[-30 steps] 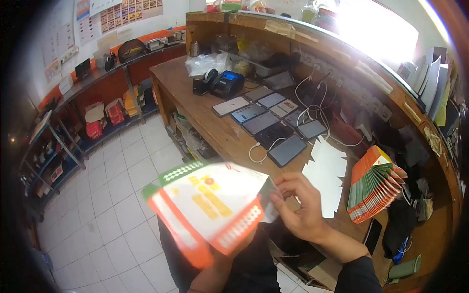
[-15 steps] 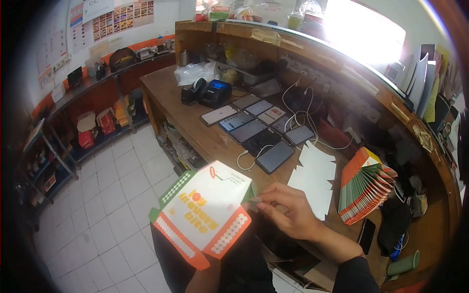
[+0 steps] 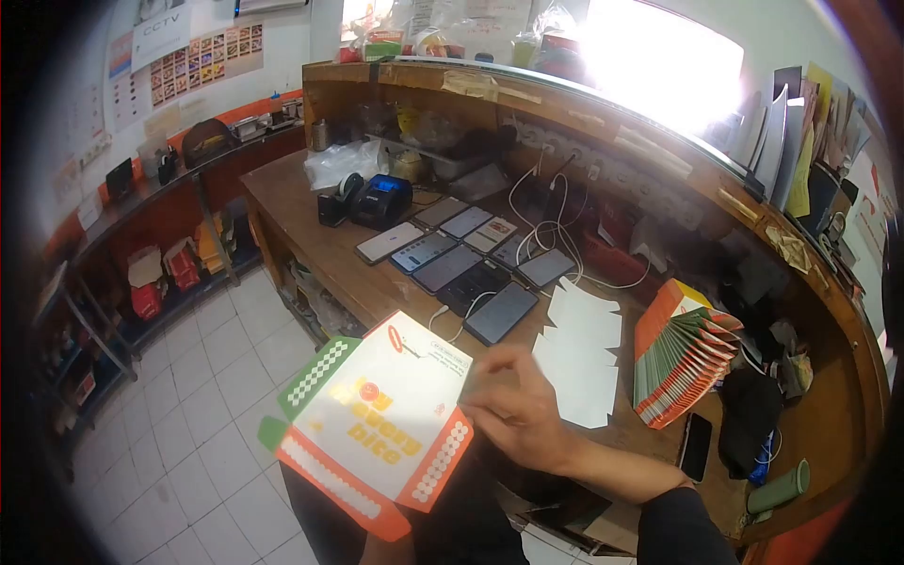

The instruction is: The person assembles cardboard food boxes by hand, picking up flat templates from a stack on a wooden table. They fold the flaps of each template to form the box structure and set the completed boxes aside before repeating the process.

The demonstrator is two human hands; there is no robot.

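A printed cardboard food box (image 3: 377, 414), partly folded, is tilted in front of me. Its top is white with yellow lettering, and its side flaps are green and orange with white patterns. Beneath it, my left hand (image 3: 388, 550) supports it; only the wrist area shows and the fingers are hidden. My right hand (image 3: 518, 414) is closed at the box's right edge, thumb and fingers pinched together by the corner flap. White flat card blanks (image 3: 580, 363) lie on the desk just beyond my right hand.
Several phones (image 3: 452, 268) lie on the wooden desk (image 3: 311, 240), some with white charging cables. A small black printer (image 3: 381, 201) stands behind them. At right are a fanned stack of folded boxes (image 3: 683, 358), another phone (image 3: 696, 446) and a green cup (image 3: 782, 488).
The view has shifted slightly to the right. The box's green and orange flaps are spread further outward at the left and bottom. My right hand has moved against the box's right edge.
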